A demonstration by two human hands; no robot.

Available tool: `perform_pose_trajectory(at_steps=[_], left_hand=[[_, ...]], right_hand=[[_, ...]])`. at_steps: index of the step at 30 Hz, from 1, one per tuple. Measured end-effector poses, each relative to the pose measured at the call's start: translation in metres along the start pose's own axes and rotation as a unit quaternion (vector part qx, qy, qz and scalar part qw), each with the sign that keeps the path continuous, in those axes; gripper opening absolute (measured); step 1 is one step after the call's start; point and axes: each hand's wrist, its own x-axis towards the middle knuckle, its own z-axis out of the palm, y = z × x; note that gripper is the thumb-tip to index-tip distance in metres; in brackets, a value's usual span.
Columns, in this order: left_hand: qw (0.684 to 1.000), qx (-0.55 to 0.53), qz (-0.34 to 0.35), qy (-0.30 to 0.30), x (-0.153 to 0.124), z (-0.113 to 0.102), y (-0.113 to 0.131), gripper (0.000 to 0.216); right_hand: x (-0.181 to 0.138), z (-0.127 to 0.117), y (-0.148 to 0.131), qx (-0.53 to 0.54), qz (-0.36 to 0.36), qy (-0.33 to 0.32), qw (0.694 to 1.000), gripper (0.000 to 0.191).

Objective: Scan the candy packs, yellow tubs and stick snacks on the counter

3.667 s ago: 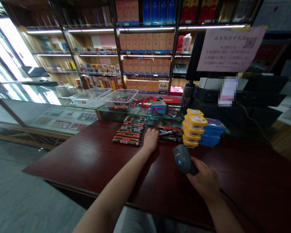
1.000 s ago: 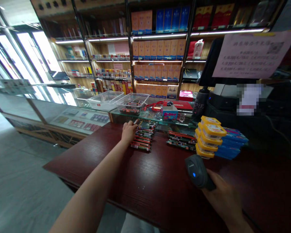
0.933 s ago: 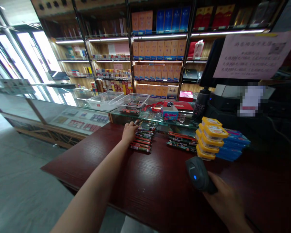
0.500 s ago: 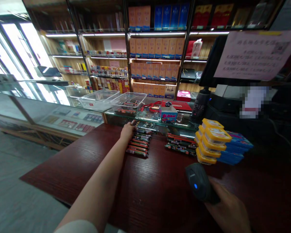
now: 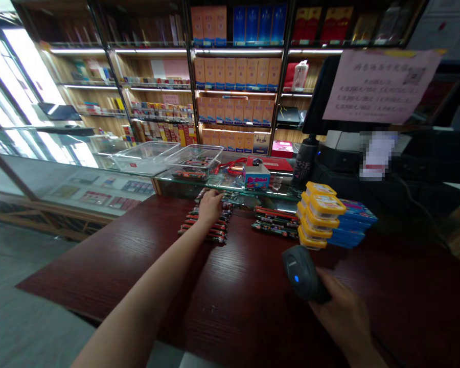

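My left hand (image 5: 210,206) lies over the far part of a row of slim, dark, shiny packets (image 5: 205,231) with orange and green marks. Its fingers bend down onto the packets and their tips are hidden, so a hold on one cannot be made out. In my right hand (image 5: 341,309) is a dark barcode scanner (image 5: 301,273) with a lit blue light, held above the counter and tilted forward. Right of the row is a second pile of similar packets (image 5: 276,221). Yellow-lidded clear tubs (image 5: 320,217) stand stacked beside it, against blue boxes (image 5: 352,225).
The dark wooden counter (image 5: 138,266) meets a glass shelf holding a clear bin (image 5: 195,158) with packets and a small blue-pink box (image 5: 256,176). A black bottle (image 5: 303,161) and a monitor with a pink paper sign (image 5: 379,87) rise at right. Stocked shelves line the back wall.
My left hand has moved from the row's left end to over its far middle. The near packets stick out further left. The whole view has shifted slightly; my right hand still holds the scanner.
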Motion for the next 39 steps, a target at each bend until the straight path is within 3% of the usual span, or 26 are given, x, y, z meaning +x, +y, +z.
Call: perform_pose_trajectory(at_steps=[2, 5, 10, 15, 20, 30, 35, 39], left_hand=[[0.997, -0.042, 0.058, -0.009, -0.007, 0.004, 0.031, 0.031], [0.981, -0.122, 0.131, -0.077, -0.022, 0.014, 0.074, 0.026], [0.977, -0.154, 0.081, -0.122, -0.045, 0.032, 0.114, 0.017], [0.984, -0.130, 0.059, -0.107, -0.053, 0.033, 0.118, 0.016], [0.976, -0.121, 0.098, -0.153, -0.060, 0.027, 0.121, 0.012], [0.982, -0.067, 0.055, -0.166, -0.088, 0.010, 0.120, 0.012], [0.988, -0.094, 0.031, -0.120, -0.103, 0.010, 0.119, 0.011], [0.991, -0.090, 0.012, -0.096, -0.109, 0.009, 0.119, 0.012]], right_hand=[[0.001, -0.002, -0.002, 0.002, 0.001, 0.001, 1.000, 0.033], [0.003, -0.005, -0.005, -0.010, -0.005, 0.002, 1.000, 0.032], [0.003, -0.009, -0.007, -0.016, -0.026, 0.022, 0.999, 0.030], [0.004, -0.011, -0.007, -0.013, -0.021, 0.029, 0.999, 0.029], [0.005, -0.012, -0.009, -0.003, -0.006, 0.019, 1.000, 0.030], [0.003, -0.015, -0.011, 0.004, 0.001, 0.011, 1.000, 0.030], [0.007, -0.019, -0.015, 0.037, 0.035, -0.038, 0.998, 0.032], [0.016, -0.028, -0.022, 0.173, 0.120, -0.111, 0.971, 0.033]])
